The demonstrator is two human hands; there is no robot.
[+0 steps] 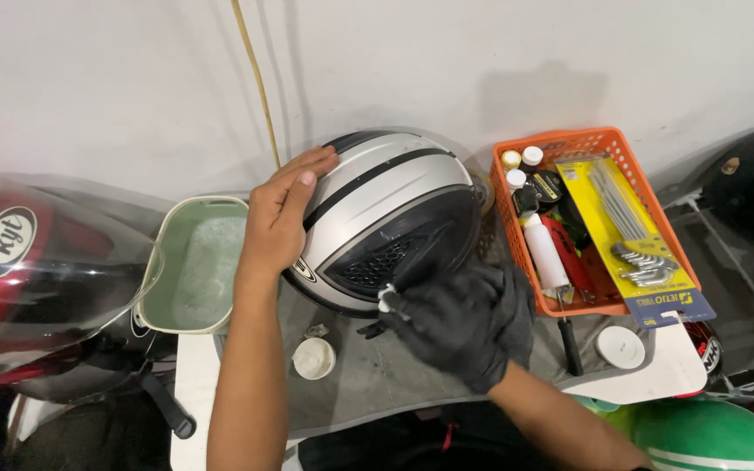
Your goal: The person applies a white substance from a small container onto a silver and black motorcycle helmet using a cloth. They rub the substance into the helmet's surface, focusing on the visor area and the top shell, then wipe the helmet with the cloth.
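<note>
Yellow hex-key card [634, 231] lies in orange basket [608, 139] beside silver helmet [386, 214].

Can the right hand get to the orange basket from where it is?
Probably yes. The gloved right hand sits just left of the orange basket, with only a bit of grey mat between them. It holds a small white-tipped tool, which may need setting down first.

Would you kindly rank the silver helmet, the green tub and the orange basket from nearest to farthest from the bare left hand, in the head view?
1. Silver helmet: under the left hand, touching it.
2. Green tub: just left of the hand.
3. Orange basket: far right, beyond the helmet.
</note>
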